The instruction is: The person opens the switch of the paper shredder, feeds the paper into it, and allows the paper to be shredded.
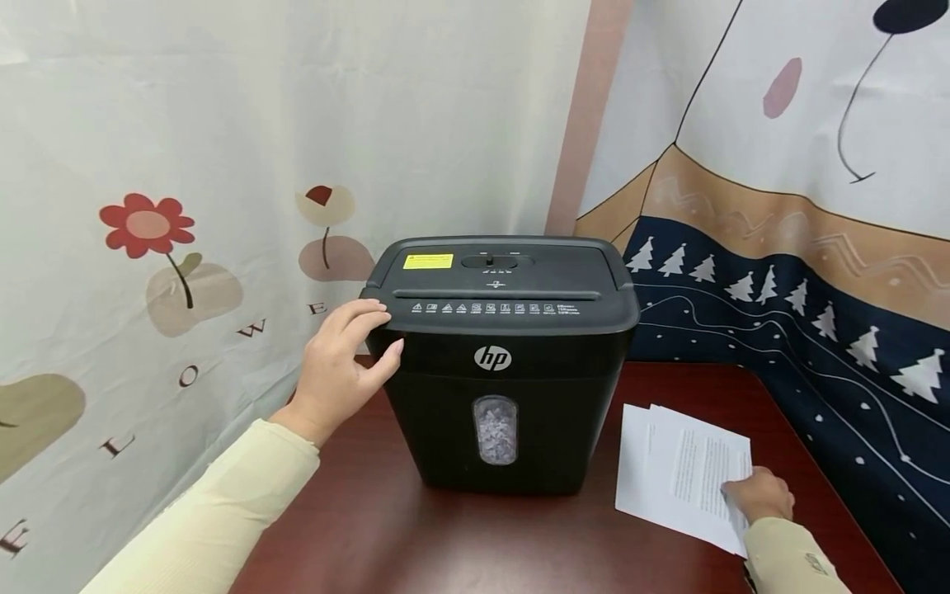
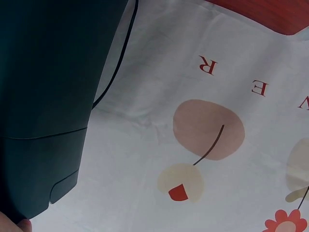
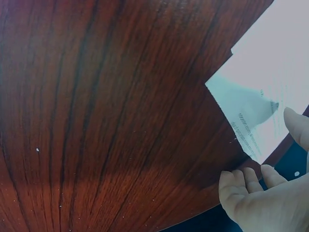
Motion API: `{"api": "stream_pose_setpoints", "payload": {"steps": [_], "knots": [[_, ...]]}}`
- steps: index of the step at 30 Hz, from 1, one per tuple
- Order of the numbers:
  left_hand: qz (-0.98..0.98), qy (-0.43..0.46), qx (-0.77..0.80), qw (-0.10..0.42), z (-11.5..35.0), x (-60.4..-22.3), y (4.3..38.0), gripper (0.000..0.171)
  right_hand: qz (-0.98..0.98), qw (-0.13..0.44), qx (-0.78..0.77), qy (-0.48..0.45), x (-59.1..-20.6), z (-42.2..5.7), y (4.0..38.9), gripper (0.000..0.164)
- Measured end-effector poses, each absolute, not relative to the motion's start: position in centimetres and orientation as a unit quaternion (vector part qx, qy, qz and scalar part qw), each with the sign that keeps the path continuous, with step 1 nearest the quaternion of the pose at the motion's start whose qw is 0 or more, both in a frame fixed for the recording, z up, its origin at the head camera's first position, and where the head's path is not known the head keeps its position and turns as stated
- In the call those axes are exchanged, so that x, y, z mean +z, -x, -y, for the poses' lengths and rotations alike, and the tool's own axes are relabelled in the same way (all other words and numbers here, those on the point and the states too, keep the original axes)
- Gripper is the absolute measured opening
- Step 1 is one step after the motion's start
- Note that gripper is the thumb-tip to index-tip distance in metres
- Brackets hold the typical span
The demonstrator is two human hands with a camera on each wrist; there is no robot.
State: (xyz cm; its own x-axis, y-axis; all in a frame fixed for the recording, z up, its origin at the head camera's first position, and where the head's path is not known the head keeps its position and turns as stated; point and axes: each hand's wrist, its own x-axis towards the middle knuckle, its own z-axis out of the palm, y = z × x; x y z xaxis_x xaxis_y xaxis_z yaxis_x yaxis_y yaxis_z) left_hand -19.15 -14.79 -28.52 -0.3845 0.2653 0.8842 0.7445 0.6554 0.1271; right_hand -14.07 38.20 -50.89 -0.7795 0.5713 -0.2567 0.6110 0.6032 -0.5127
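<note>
A black paper shredder (image 1: 512, 429) with an hp logo stands upright on the table, with white shreds showing through its front window. My left hand (image 1: 345, 363) rests at its top left corner, fingertips on the lid edge and thumb by the front face. In the left wrist view, the shredder's side (image 2: 43, 92) fills the left, with one fingertip at the bottom corner. To the right lie several printed sheets of paper (image 1: 686, 470), slightly fanned. My right hand (image 1: 764, 495) grips their right edge, thumb on top. Curled fingers (image 3: 236, 186) show beside the paper corner in the right wrist view.
The shredder's lid carries a feed slot (image 1: 497, 294), a slider switch (image 1: 490, 261) and a yellow label (image 1: 428, 261). A dark cord (image 2: 118, 67) runs behind the shredder. Printed cloth (image 1: 445, 124) hangs close behind the dark red table (image 1: 371, 528).
</note>
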Motion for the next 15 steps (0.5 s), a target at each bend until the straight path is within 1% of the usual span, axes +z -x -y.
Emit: {"api": "stream_pose_setpoints", "payload": {"steps": [8,15], "knots": [[0.793,0.314,-0.266,0.45,15.22,-28.53,18.92,0.03,-0.907,0.025,-0.271,-0.32,-51.06,-38.04,14.54,0.049],[0.791,0.314,-0.264,0.453,15.26,-28.5,18.84,0.028,-0.921,0.021,-0.25,-0.298,-50.65,-37.83,14.59,0.041]]}}
